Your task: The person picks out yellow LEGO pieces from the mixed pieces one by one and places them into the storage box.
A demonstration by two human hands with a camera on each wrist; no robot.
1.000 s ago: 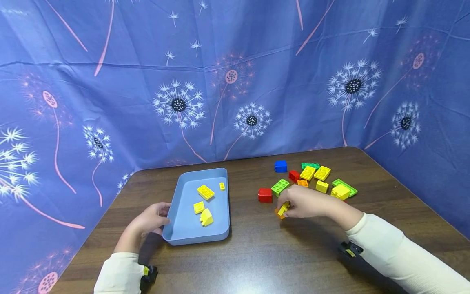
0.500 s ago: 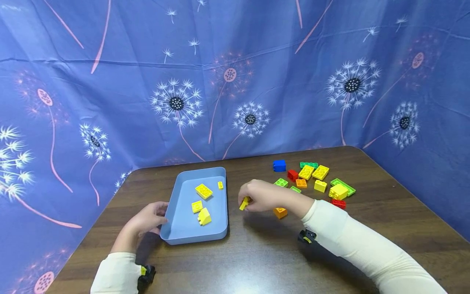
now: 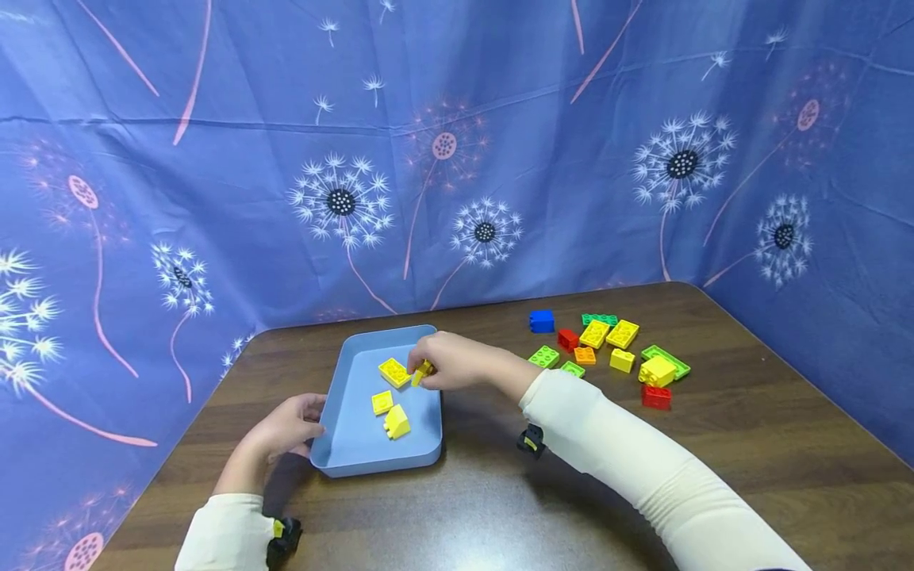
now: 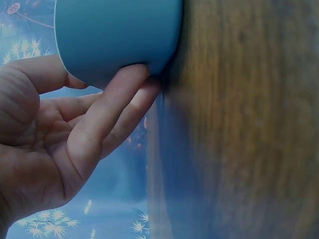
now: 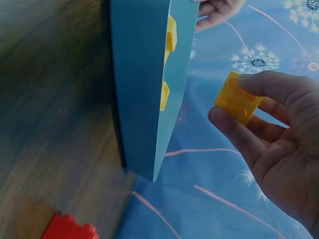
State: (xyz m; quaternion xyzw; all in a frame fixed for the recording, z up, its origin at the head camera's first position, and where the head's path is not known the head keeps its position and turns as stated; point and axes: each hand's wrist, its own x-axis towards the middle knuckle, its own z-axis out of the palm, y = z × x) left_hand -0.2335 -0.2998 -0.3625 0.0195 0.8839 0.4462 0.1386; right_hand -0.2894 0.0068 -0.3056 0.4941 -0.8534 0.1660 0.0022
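My left hand (image 3: 287,428) grips the left wall of a blue tray (image 3: 378,466). In the left wrist view its thumb lies at the rim and its fingers (image 4: 107,102) press the outer side. My right hand (image 3: 455,361) is over the tray's right side, pinching a small yellow toy brick (image 5: 238,98) between thumb and fingers. The studs of this brick show in the right wrist view. Beneath and left of that hand, a yellow brick (image 3: 394,372), a flat yellow brick (image 3: 382,403) and a sloped yellow brick (image 3: 397,422) lie in the tray.
Loose bricks lie on the wooden table (image 3: 500,507) at the right: blue (image 3: 542,321), red (image 3: 656,397), orange (image 3: 585,355), light green (image 3: 544,357) and several yellow ones. A patterned blue cloth (image 3: 428,159) hangs behind the table. The right sleeve hides part of the table.
My right hand has moved left from beside the loose bricks to above the tray, carrying the yellow brick. My left hand has stayed at the tray's left wall.
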